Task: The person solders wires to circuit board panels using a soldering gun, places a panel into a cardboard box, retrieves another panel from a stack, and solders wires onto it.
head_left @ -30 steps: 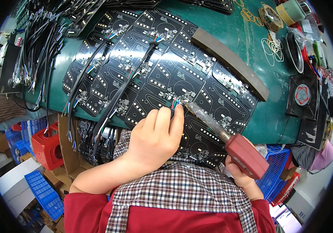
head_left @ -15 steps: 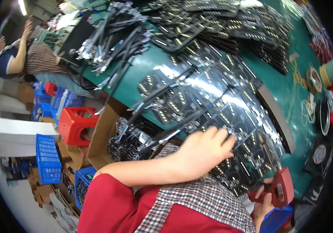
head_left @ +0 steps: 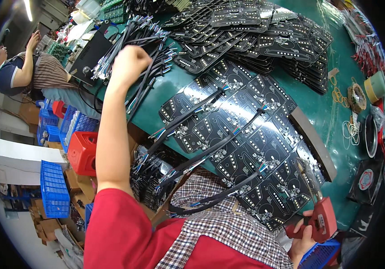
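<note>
My left hand [head_left: 131, 66] is over the pile of black sleeved cables [head_left: 156, 54] at the back left, its fingers curled in. Whether a cable is between the fingers is hidden. At the lower right, my right hand [head_left: 303, 237] grips a red soldering gun [head_left: 324, 219], its metal tip pointing up and away over the boards. Black circuit boards [head_left: 246, 130] with rows of white parts lie side by side in front of me. Three black cables run across them toward my lap, including a near cable [head_left: 219, 196] with coloured wire ends.
Stacked black boards [head_left: 286, 42] fill the back. A grey bar [head_left: 313, 143] edges the boards on the right, with tape rolls [head_left: 376, 87] beyond. Below the table edge stands a box of cables [head_left: 152, 188]. A red stool [head_left: 82, 152] and another person [head_left: 17, 74] are at left.
My left hand has moved from the near boards up and left to the cable pile. The near cable now shows across the boards where that hand was. My right hand keeps the soldering gun.
</note>
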The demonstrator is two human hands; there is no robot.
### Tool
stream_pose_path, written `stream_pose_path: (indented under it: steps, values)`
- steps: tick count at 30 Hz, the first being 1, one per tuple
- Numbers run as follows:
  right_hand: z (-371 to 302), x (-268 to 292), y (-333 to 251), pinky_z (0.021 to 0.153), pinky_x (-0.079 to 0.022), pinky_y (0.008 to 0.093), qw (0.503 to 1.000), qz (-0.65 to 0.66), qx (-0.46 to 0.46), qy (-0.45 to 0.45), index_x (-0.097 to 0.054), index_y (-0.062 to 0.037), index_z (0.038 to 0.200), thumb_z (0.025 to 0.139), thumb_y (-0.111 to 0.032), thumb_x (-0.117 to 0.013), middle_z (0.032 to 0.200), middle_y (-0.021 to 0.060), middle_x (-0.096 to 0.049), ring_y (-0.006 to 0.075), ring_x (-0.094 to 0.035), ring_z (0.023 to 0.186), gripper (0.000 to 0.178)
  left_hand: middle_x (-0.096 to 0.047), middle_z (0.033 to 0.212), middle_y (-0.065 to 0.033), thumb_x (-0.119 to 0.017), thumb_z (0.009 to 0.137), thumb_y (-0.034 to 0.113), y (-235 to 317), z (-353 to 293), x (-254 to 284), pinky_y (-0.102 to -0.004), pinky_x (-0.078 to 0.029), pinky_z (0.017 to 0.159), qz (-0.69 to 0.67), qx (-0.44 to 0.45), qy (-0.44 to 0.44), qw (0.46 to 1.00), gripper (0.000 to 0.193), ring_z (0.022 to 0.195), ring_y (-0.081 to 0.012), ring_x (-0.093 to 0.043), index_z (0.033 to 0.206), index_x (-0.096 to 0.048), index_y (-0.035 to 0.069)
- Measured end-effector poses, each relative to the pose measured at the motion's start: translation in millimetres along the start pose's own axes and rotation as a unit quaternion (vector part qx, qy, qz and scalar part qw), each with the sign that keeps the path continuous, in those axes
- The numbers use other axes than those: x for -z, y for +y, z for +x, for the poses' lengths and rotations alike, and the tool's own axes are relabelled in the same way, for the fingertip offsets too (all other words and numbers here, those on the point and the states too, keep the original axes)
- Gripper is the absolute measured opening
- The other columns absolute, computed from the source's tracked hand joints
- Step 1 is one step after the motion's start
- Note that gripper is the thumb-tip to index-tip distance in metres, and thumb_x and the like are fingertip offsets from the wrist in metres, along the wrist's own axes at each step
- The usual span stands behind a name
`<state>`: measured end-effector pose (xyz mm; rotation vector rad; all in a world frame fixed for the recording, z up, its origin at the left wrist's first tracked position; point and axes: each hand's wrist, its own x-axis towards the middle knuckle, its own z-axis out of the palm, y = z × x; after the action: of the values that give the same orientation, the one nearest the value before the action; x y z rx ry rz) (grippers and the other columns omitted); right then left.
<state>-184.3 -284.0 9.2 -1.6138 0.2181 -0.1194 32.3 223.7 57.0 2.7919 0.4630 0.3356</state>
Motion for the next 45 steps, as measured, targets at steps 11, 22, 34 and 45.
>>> stream_pose_path:
  steps: [11, 22, 34, 45]
  values:
    - [6, 2, 2, 0.045, -0.042, 0.0229, 0.997, 0.073, 0.002, 0.02, -0.04, 0.0041, 0.125, 0.08, -0.025, -0.068, 0.101, 0.0199, -0.057, 0.0133, -0.051, 0.054, 0.061, -0.062, 0.101, -0.0179, -0.048, 0.083, 0.007, -33, -63, -41, -0.04, -0.046, 0.083, 0.081, -0.074, 0.086, 0.99, 0.028, 0.098, -0.0332, -0.059, 0.107, -0.061, 0.003]
    - [23, 0, -14, 0.046, -0.045, 0.0239, 0.995, 0.092, -0.035, -0.008, -0.041, 0.0046, 0.126, 0.078, -0.026, -0.072, 0.101, 0.0196, -0.059, 0.0135, -0.055, 0.054, 0.065, -0.056, 0.08, -0.0061, -0.059, 0.074, 0.0, 161, -136, -50, -0.0237, -0.042, 0.051, -0.19, -0.373, -0.036, 0.907, 0.032, 0.064, -0.0139, -0.051, 0.105, -0.064, 0.003]
    - [74, -2, -31, 0.041, -0.043, 0.0214, 0.996, 0.029, -0.066, -0.056, -0.04, 0.0022, 0.128, 0.077, -0.027, -0.069, 0.097, 0.0217, -0.059, 0.0138, -0.052, 0.052, 0.065, -0.047, 0.074, -0.0046, -0.059, 0.069, 0.002, 212, -163, -88, -0.0256, -0.047, 0.052, -0.087, -0.443, -0.082, 0.889, 0.038, 0.062, -0.0164, -0.055, 0.106, -0.06, -0.002]
    - [81, -2, -36, 0.053, -0.043, 0.0227, 0.981, 0.052, -0.148, -0.115, -0.049, 0.0024, 0.121, 0.078, -0.018, -0.069, 0.1, 0.0165, -0.062, 0.0105, -0.052, 0.062, 0.052, -0.048, 0.073, -0.0045, -0.061, 0.069, 0.001, 215, -167, -102, -0.0284, -0.046, 0.051, -0.061, -0.409, -0.102, 0.905, 0.039, 0.065, -0.018, -0.056, 0.108, -0.06, 0.0]
